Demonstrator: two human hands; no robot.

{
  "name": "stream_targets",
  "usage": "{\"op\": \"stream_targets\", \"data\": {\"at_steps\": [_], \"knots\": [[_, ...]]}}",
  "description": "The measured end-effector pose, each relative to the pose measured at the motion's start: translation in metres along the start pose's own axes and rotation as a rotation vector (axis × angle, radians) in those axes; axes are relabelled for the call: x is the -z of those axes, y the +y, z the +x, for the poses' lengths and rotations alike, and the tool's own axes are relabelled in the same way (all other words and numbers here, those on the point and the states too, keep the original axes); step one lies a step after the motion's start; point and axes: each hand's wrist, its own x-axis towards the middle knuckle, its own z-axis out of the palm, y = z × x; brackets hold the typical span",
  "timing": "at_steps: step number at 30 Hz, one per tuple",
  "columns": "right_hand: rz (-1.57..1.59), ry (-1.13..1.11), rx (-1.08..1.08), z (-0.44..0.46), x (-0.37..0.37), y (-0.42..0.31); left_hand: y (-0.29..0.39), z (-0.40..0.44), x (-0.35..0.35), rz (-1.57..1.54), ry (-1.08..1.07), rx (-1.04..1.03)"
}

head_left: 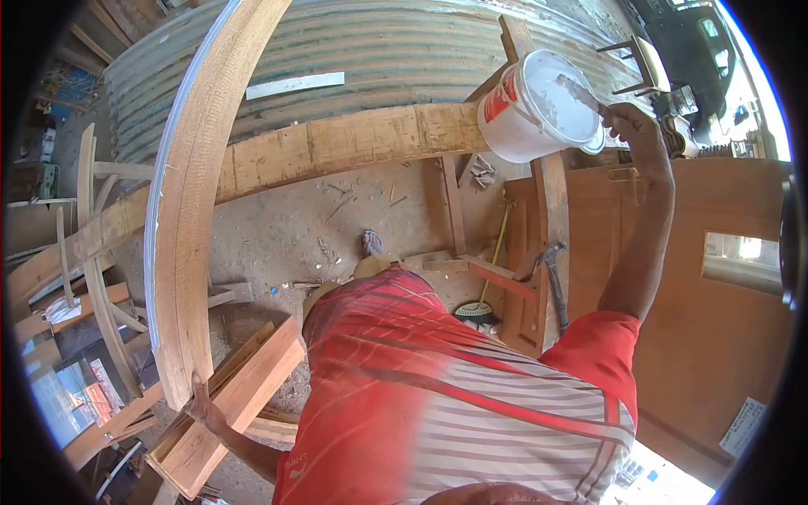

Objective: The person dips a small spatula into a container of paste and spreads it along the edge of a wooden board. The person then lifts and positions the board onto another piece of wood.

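Note:
My right hand (pixel 635 126) is closed round the handle of a putty knife (pixel 576 91), at the mouth of a white bucket (pixel 513 118) with a red label. White paste (pixel 551 97) lies inside the bucket, and the blade reaches over or into it; I cannot tell how deep. The bucket is tilted in view and rests at the right end of a long beam (pixel 362 139). My left hand (pixel 204 406) grips the near end of a long wooden plank (pixel 189 202), thumb on its face. A white strip of material runs along the plank's left edge. The plank lies across the beam.
A hammer (pixel 553 282) hangs on the trestle at right. Wooden door panels (pixel 656 337) stand on the right. Boards (pixel 244 412) lie near my left arm. Corrugated sheet metal (pixel 396 50) lies beyond the beam, with a white strip (pixel 295 85) on it. A broom (pixel 475 310) stands below.

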Motion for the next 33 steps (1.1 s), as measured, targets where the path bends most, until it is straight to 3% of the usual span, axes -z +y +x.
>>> {"op": "stream_targets", "data": {"at_steps": [2, 6, 7, 9, 10, 13, 15, 16, 19, 21, 24, 30, 33], "knots": [[0.044, 0.036, -0.002, -0.008, -0.012, -0.005, -0.001, 0.006, -0.002, 0.046, -0.024, -0.040], [0.169, 0.112, -0.001, -0.033, -0.039, -0.032, -0.037, 0.024, 0.022, 0.314, -0.154, -0.329], [0.184, 0.124, 0.013, -0.041, -0.049, -0.043, -0.028, 0.017, 0.014, 0.267, -0.122, -0.271], [0.141, 0.112, 0.067, -0.064, -0.088, -0.091, -0.130, 0.041, 0.046, 0.280, -0.269, -0.200], [0.126, 0.149, 0.037, -0.070, -0.113, -0.106, -0.156, 0.031, 0.050, 0.266, -0.254, -0.292], [0.494, -0.151, 0.251, -0.085, -0.208, -0.131, -0.075, 0.020, 0.016, 0.258, -0.124, -0.193], [0.560, -0.262, 0.406, -0.117, -0.288, -0.190, -0.041, 0.020, 0.001, -0.011, -0.143, -0.119], [0.567, -0.324, 0.412, -0.131, -0.322, -0.207, -0.032, 0.024, -0.002, -0.232, -0.203, -0.096], [0.682, -0.547, 0.306, -0.190, -0.419, -0.287, -0.020, 0.026, 0.004, -0.105, -0.246, -0.271], [0.607, -0.673, 0.365, -0.225, -0.467, -0.331, -0.019, 0.033, 0.009, -0.123, -0.316, -0.260], [0.452, -0.688, 0.457, -0.270, -0.508, -0.373, -0.030, 0.036, 0.008, -0.158, -0.328, -0.290], [-0.039, -0.344, 1.127, -0.294, -0.533, -0.388, -0.023, 0.043, 0.015, -0.166, -0.318, -0.354], [-0.306, -0.190, 1.178, -0.297, -0.531, -0.391, -0.024, 0.046, 0.016, -0.155, -0.334, -0.328]]}}
